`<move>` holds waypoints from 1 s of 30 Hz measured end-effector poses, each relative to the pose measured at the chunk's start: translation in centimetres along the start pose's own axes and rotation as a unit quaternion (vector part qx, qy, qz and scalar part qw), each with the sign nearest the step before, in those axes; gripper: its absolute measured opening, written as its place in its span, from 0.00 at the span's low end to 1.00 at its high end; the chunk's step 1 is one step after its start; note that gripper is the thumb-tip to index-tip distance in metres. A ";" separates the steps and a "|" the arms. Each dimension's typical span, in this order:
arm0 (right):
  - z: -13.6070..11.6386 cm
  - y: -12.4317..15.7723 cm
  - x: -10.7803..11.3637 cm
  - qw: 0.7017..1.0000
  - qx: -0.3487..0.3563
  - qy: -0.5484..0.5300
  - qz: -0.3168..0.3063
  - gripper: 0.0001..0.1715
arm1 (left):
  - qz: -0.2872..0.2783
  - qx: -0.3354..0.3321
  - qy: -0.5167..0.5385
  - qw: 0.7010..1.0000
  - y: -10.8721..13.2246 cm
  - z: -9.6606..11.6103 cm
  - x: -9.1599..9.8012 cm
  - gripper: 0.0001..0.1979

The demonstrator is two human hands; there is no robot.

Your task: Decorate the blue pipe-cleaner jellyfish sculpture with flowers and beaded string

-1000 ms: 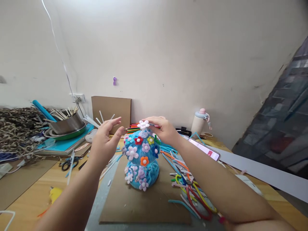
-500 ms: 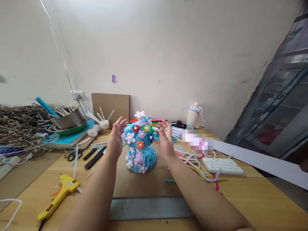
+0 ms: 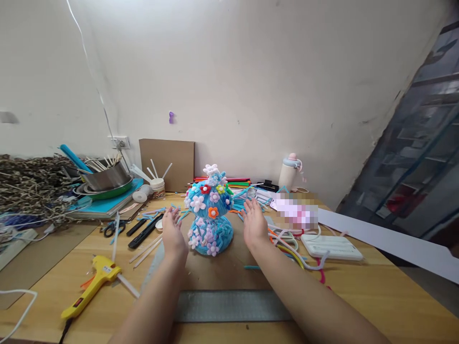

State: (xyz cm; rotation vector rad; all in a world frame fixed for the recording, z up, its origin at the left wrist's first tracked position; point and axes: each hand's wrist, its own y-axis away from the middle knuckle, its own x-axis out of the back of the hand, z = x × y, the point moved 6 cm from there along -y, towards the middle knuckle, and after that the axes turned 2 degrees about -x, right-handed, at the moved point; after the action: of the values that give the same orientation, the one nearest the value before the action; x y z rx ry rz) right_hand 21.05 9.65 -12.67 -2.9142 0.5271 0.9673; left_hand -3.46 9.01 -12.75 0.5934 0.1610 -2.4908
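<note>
A blue fuzzy pipe-cleaner mushroom-like figure (image 3: 211, 215), dotted with small coloured flowers, stands upright on a brown cardboard sheet (image 3: 222, 274). It has a rounded cap, a narrow middle, a wider base and a white flower on top. To its left, my left hand (image 3: 174, 234) is open, fingers extended, apart from the figure. On the other side my right hand (image 3: 255, 223) is open too, palm facing inward, with a gap between it and the figure. Both hands hold nothing.
A yellow glue gun (image 3: 91, 286) lies at the left, near scissors (image 3: 114, 228) and a black cutter knife (image 3: 145, 232). A metal ruler (image 3: 233, 306) lies in front. Loose pipe cleaners (image 3: 294, 253), a white power bank (image 3: 332, 247) and a bottle (image 3: 289, 173) are at the right.
Both hands have come down from beside the cap towards the base and moved a little farther from the figure. The figure stays standing in its place; the view has shifted slightly.
</note>
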 end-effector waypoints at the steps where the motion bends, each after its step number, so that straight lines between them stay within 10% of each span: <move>1: 0.7 0.1 0.6 1.000 -0.025 0.012 0.012 0.35 | 0.018 0.021 -0.012 1.000 -0.1 -0.7 0.6 0.21; 11: 6.4 1.4 2.9 0.980 -0.185 0.079 -0.004 0.36 | -0.008 0.141 -0.072 0.987 -0.7 -4.8 1.7 0.20; 30: 6.2 -0.6 2.3 0.955 -0.135 0.231 -0.128 0.43 | -0.025 0.169 -0.060 0.983 1.0 -6.1 1.3 0.11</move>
State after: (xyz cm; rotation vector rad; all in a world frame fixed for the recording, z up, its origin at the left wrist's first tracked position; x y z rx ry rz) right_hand 19.44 10.30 -19.07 -3.3512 0.0096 0.3457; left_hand -1.50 8.96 -18.79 0.5757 -0.3033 -2.6140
